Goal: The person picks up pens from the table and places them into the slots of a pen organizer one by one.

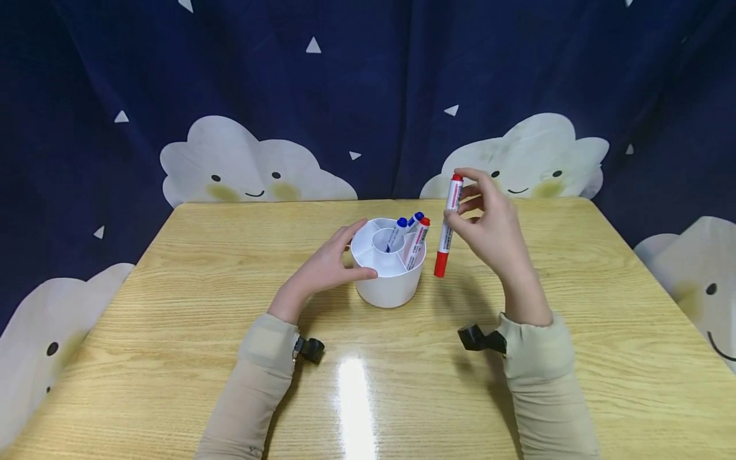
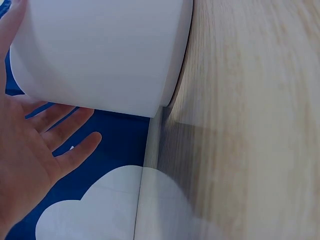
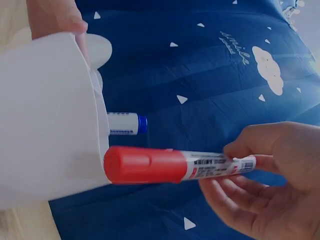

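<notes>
My right hand [image 1: 489, 220] pinches a red-capped white marker [image 1: 447, 223] between thumb and fingers, in the air just right of a round white pen holder [image 1: 388, 291]. The marker stands nearly upright, its red cap [image 3: 145, 165] pointing down. My left hand [image 1: 328, 262] holds the pen holder from the left, thumb at the front rim and fingers round the far side. In the left wrist view, several of its fingers [image 2: 80, 145] spread past the white wall. Two blue-ended markers [image 1: 397, 233] and another red-ended marker [image 1: 417, 244] lean inside the holder's compartments.
The pen holder stands on a light wooden table [image 1: 190, 287], towards its far side. A dark blue curtain [image 1: 368, 83] with white clouds and triangles hangs behind the table. Black wrist cameras [image 1: 474, 337] are worn at both beige sleeves [image 1: 540, 358].
</notes>
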{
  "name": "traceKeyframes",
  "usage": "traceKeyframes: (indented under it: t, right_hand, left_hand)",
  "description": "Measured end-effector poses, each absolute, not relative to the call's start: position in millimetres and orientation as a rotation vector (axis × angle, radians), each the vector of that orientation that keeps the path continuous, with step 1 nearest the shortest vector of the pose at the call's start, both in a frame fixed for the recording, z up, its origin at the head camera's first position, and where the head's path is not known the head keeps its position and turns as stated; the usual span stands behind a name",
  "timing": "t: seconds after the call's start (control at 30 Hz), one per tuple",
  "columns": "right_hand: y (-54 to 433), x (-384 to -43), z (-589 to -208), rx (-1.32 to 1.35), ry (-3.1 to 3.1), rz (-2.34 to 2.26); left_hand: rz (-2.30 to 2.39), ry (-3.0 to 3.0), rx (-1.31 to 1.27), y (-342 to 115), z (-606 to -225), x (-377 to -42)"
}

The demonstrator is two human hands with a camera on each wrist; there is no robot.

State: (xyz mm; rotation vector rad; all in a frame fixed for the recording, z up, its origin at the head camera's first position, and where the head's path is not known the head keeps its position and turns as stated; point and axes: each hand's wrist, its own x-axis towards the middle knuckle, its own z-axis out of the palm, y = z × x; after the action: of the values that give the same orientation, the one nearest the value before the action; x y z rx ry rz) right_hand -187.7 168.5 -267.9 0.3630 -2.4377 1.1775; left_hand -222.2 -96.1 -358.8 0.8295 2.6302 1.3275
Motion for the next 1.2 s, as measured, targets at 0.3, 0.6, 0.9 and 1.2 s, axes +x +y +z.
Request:
traceKeyframes:
  t: [0.3, 0.6, 0.9, 1.2]
  right_hand:
    - [152.7, -185.0, -268.0, 0.472, -2.235, 1.395]
    - [135.9, -182.0, -271.0, 0.521, -2.109, 1.496]
    - [133.6, -180.0, -272.4, 0.568, -2.231, 1.373]
    - [135.9, -180.7, -273.9, 0.695, -2.398, 1.217]
  left_hand:
    - [1.308, 2.637, 0.823, -97.2, -358.6, -223.0]
    - [1.328, 2.63, 0.818, -96.1, -358.6, -223.3]
    - [1.326, 2.636, 0.827, -96.4, -359.0, -223.2]
    - [1.313, 2.653, 0.819, -96.7, -359.9, -222.5]
